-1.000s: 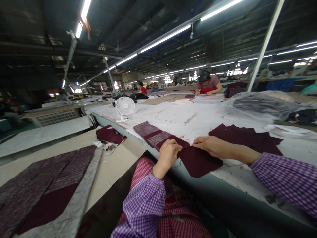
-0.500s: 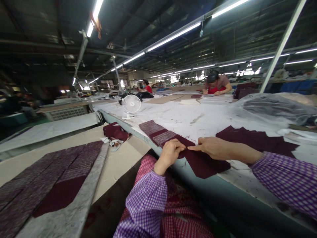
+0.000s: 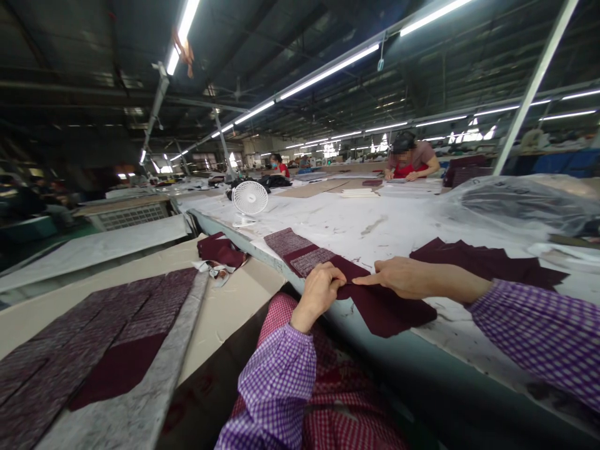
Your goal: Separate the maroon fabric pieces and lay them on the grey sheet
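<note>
A maroon fabric piece (image 3: 389,307) lies at the near edge of the white-topped table, one corner hanging over the side. My left hand (image 3: 322,289) pinches its left end between thumb and bent fingers. From the right, my right hand (image 3: 398,275) holds the same piece at a small fold, index finger stretched along it, other fingers curled. The fingertips of both hands nearly meet there. Just beyond my left hand are maroon pieces with speckled grey panels (image 3: 312,259), overlapping in a row. Right of my right hand is a fanned stack of plain maroon pieces (image 3: 487,262).
A small white fan (image 3: 250,199) stands on the table (image 3: 356,219). Clear plastic sheeting (image 3: 520,203) lies at right. On a lower surface at left are speckled maroon panels (image 3: 107,319) and a maroon bundle (image 3: 220,250). A co-worker (image 3: 412,159) leans over the far side.
My right index fingertip has slid slightly left along the fold, closer to my left hand. The fabric piece stays in place; the view has shifted very little.
</note>
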{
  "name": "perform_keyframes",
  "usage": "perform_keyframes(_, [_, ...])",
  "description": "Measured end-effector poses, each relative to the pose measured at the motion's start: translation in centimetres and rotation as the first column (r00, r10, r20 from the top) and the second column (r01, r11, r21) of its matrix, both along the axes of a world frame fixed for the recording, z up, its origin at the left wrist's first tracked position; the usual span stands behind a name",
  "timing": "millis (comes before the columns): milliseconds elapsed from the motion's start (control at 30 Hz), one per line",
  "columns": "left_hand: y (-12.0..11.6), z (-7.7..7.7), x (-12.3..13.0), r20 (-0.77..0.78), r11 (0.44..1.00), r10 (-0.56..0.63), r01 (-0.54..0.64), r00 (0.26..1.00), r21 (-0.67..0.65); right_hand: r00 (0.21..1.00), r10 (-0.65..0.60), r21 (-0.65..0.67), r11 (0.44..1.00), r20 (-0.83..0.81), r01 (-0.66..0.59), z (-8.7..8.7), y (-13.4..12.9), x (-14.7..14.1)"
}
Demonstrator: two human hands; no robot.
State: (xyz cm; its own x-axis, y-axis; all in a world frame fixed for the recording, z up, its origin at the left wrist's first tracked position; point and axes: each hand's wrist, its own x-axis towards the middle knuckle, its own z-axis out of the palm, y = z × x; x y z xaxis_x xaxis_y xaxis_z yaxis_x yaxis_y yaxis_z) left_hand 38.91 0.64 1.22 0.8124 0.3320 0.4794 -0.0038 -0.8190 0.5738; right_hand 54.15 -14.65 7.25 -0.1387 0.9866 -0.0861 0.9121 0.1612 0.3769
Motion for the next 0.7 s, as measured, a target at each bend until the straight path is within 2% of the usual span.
perform_keyframes(100, [0.6, -0.1, -0.4, 0.034, 0.996, -0.067, 0.069, 0.997, -0.061, 0.998, 0.031, 0.014, 0.999, 0.060, -0.031, -0.5, 0.2, -0.2])
perform_keyframes(167, [0.9, 0.0, -0.8, 0.054, 0.988, -0.099, 0.105, 0.994, -0.117, 0.997, 0.041, 0.069, 0.997, 0.069, -0.046, -1.0, 0.1, -0.4])
perform_keyframes(233, [0.9, 0.1, -1.2, 0.049, 0.985, -0.094, 0.100, 0.994, -0.143, 0.999, 0.006, 0.128, 0.992, 0.038, -0.011, -1.2, -0.1, -0.6])
perform_keyframes(300, [0.6, 0.3, -1.5, 0.021, 0.990, -0.085, 0.087, 0.996, -0.114, 0.996, -0.072, 0.134, 0.988, -0.047, 0.078, -1.0, -0.3, -0.5])
perform_keyframes(367, [0.2, 0.5, -1.8, -0.015, 0.994, -0.098, 0.097, 0.995, -0.041, 0.964, -0.159, 0.081, 0.980, -0.212, 0.180, -0.5, -0.3, -0.2])
perform_keyframes(467, [-0.3, 0.7, -2.0, -0.056, 0.993, -0.091, 0.095, 0.994, 0.074, 0.839, -0.265, -0.026, 0.957, -0.476, 0.287, 0.0, 0.0, 0.8])
perform_keyframes(567, [-0.7, 0.8, -2.1, -0.073, 0.987, -0.065, 0.075, 0.995, 0.143, 0.751, -0.290, -0.083, 0.950, -0.593, 0.301, 0.0, 0.4, 1.7])
perform_keyframes(700, [-0.7, 0.5, -2.1, -0.086, 0.980, -0.103, 0.116, 0.991, 0.160, 0.729, -0.278, -0.082, 0.953, -0.625, 0.293, -0.1, 0.3, 2.0])
